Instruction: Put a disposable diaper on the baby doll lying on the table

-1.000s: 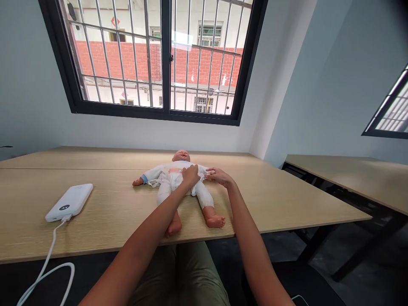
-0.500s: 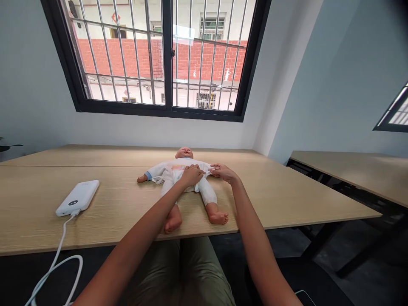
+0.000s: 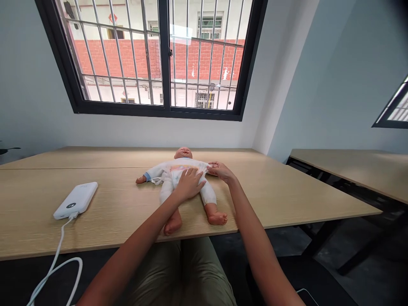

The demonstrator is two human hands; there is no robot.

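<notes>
Trousers of olive cloth [image 3: 178, 276] covered our lap below the table edge. Our left hand [image 3: 188, 185] was spread open, and it lay flat on the front of a baby doll [image 3: 168, 174], over a printed diaper [image 3: 177, 171]. Our right hand [image 3: 220, 172] was beside the doll, and its fingertips [image 3: 210, 167] pinched the edge of a white bodysuit [image 3: 194, 164]. The doll lay on its back on a light wooden table [image 3: 270, 199], with its head toward the window and its bare feet near the table edge on our side. Well apart on our left lay a white power bank [image 3: 75, 200], and its white cable [image 3: 59, 238] hung down over the edge. Farther away we saw a black-framed window [image 3: 159, 113] with metal bars, a red brick wall [image 3: 127, 59] outside, and a second table [image 3: 344, 170] on our right.
</notes>
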